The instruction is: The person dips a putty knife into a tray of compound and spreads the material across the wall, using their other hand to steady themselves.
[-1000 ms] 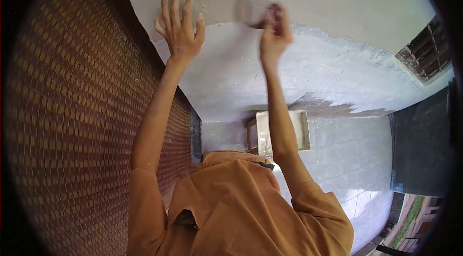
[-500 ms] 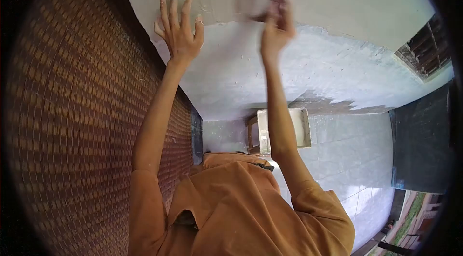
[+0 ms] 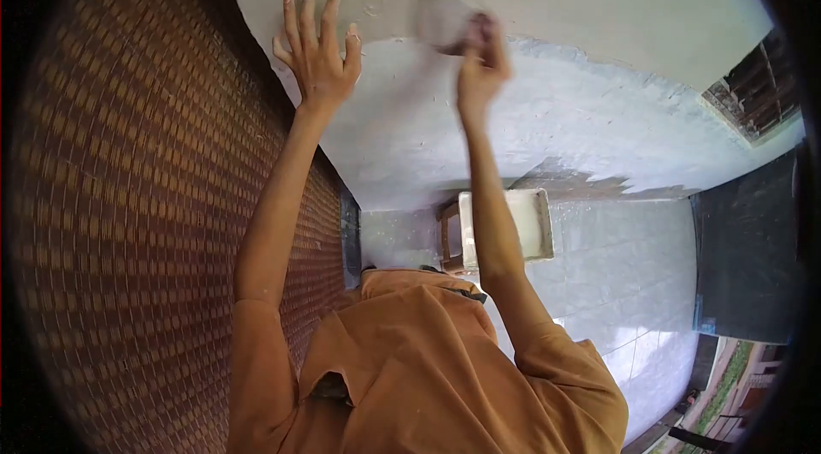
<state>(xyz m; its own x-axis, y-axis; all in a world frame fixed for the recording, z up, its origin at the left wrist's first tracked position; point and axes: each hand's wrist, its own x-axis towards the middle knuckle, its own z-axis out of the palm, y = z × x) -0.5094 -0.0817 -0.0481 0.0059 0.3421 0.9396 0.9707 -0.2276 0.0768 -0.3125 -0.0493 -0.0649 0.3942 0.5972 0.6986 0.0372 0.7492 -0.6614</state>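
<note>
My left hand (image 3: 320,62) lies spread against the wall (image 3: 616,1), its fingertips whitened. In my right hand (image 3: 482,82) is a putty knife (image 3: 440,25) with a wide flat blade and a dark reddish handle, both blurred by motion. The blade is against the wall, near the border between the greyish coat above and the whiter surface below. Small ridges and flecks of filler show on the wall between my hands.
Below my right arm a whitish rectangular tray (image 3: 547,227) rests on a wooden stool (image 3: 448,236) over the tiled floor (image 3: 616,257). A woven panel (image 3: 171,197) borders my left side. At the right are a vent opening (image 3: 757,86) and a dark board (image 3: 744,249).
My right hand has moved the putty knife slightly down the wall and a little left. My left hand has stayed in place.
</note>
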